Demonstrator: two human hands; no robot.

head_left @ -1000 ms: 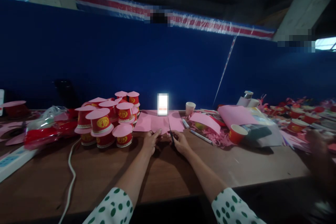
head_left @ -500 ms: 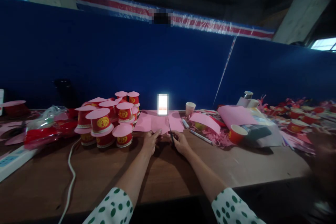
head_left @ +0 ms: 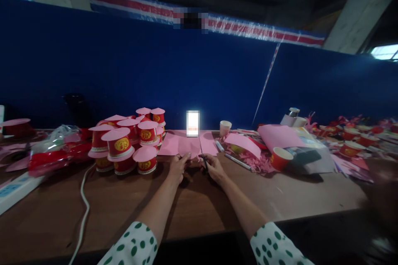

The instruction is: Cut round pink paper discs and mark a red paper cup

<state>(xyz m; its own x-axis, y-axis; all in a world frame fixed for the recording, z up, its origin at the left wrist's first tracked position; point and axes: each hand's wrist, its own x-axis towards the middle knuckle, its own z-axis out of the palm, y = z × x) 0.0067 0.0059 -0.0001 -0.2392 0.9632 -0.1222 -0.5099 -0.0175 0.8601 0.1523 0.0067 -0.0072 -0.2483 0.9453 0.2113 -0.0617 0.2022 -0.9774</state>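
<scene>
In front of me a sheet of pink paper point(head_left: 177, 143) lies at the back of the table. My left hand point(head_left: 178, 166) is closed on its near edge, thumb on top. My right hand point(head_left: 214, 167) grips a pair of scissors point(head_left: 204, 162) with dark handles, and the thin blades point away from me into the paper. How far the blades are apart is too small to tell. Behind the sheet, a bright blurred phone screen point(head_left: 192, 124) stands upright. Left of my hands are several stacked red paper cups point(head_left: 146, 136) with pink cone tops.
Rightward are a white cup point(head_left: 225, 128), markers point(head_left: 238, 161), pink paper shreds point(head_left: 264, 165) and a red cup point(head_left: 281, 159). On the left lie plastic-wrapped red items point(head_left: 51, 159), a power strip point(head_left: 20, 192) and its white cable point(head_left: 83, 209). A blue partition point(head_left: 186, 66) rises behind the table.
The scissors have shifted slightly in my right hand, their handles and blades at a somewhat different angle. My left hand and the paper stay almost where they were.
</scene>
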